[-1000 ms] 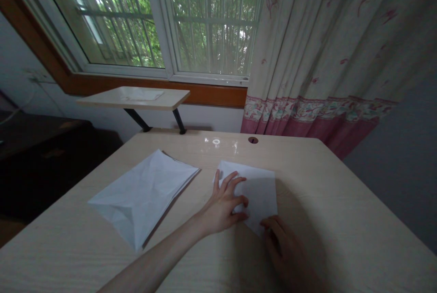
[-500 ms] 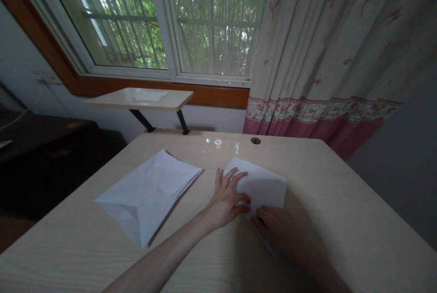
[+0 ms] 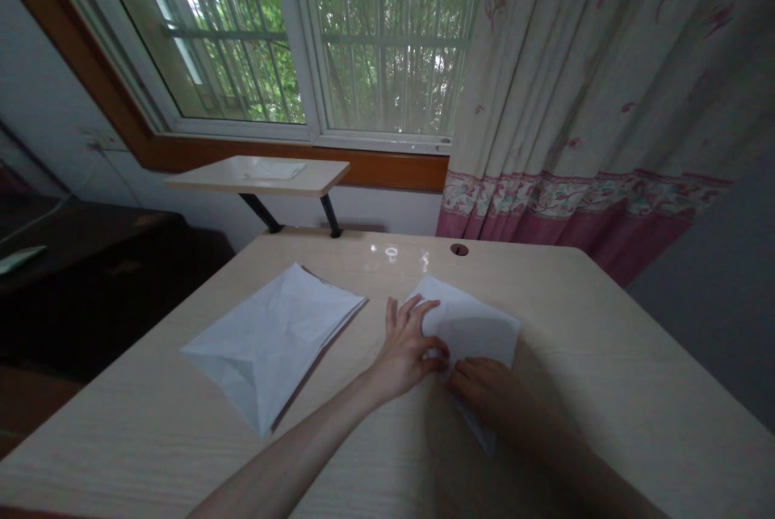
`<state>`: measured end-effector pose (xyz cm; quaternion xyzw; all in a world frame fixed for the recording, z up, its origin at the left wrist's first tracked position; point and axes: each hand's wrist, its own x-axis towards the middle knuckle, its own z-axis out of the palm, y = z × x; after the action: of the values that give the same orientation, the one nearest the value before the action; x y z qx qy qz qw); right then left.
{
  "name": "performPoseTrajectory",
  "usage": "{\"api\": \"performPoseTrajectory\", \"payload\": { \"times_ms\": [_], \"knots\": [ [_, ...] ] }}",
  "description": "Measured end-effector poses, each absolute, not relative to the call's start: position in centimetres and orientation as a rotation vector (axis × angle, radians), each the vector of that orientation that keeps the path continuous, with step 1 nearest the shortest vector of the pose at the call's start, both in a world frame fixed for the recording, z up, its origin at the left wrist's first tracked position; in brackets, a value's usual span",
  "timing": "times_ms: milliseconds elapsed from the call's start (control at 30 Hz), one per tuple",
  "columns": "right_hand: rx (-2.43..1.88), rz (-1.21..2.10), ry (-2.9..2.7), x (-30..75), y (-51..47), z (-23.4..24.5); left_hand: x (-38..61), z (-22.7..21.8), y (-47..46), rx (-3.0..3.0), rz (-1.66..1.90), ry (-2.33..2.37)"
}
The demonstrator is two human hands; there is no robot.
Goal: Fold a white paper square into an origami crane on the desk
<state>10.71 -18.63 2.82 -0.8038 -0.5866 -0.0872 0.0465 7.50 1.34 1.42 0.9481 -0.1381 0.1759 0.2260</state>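
In the head view, a single white paper sheet [image 3: 475, 325] is lying flat on the pale wooden table [image 3: 611, 390], right of centre, with one corner pointing back toward the person. The left hand [image 3: 408, 345] is pressing down on the sheet's left edge with its fingers spread. The right hand [image 3: 484, 390] is resting in shadow on the near part of the sheet, fingers bent. Whether it is pinching the paper or only pressing on it cannot be told. The two hands are almost touching at the thumbs.

The sheet looks thin, light and limp. It is likely sliding easily on the smooth tabletop and creasing for good wherever it is pinched, so flat fingertip pressure near an edge or a corner seems the safest hold.

A creased stack of paper [image 3: 272, 337] is lying well to the left.

Compared with a second ago, the sheet is sitting turned, its far corner nearer the cable hole [image 3: 458, 249], and the right hand is lying closer to the left.
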Motion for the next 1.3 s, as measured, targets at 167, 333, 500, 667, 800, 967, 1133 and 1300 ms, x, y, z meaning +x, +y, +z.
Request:
{"api": "performPoseTrajectory", "payload": {
  "times_ms": [167, 333, 500, 667, 800, 967, 1133, 1300],
  "knots": [
    [-2.453, -0.335, -1.836, 10.2, -19.1, 2.8, 7.6, 1.5, 1.3, 2.623, 0.472, -0.367],
    [-2.433, -0.353, -1.798, 10.0, -19.8, 2.3, 7.6, 1.6, 1.3, 2.619, 0.462, -0.368],
    [-2.417, -0.283, -1.787, 10.1, -20.3, 1.4, 7.6, 1.6, 1.3, 2.618, 0.457, -0.367],
    [-2.399, -0.331, -1.766, 9.9, -20.8, 1.0, 7.6, 1.6, 1.3, 2.624, 0.447, -0.368],
    [-2.347, -0.317, -1.792, 9.6, -21.3, 1.4, 7.5, 1.8, 1.3, 2.625, 0.434, -0.363],
    [-2.368, -0.293, -1.791, 9.3, -22.0, 2.0, 7.5, 1.9, 1.3, 2.626, 0.422, -0.358],
    [-2.379, -0.275, -1.823, 9.3, -22.5, 2.0, 7.6, 1.8, 1.2, 2.624, 0.412, -0.350],
    [-2.383, -0.274, -1.857, 8.7, -23.0, 2.1, 7.6, 1.7, 1.3, 2.621, 0.429, -0.360]
  ]
}}
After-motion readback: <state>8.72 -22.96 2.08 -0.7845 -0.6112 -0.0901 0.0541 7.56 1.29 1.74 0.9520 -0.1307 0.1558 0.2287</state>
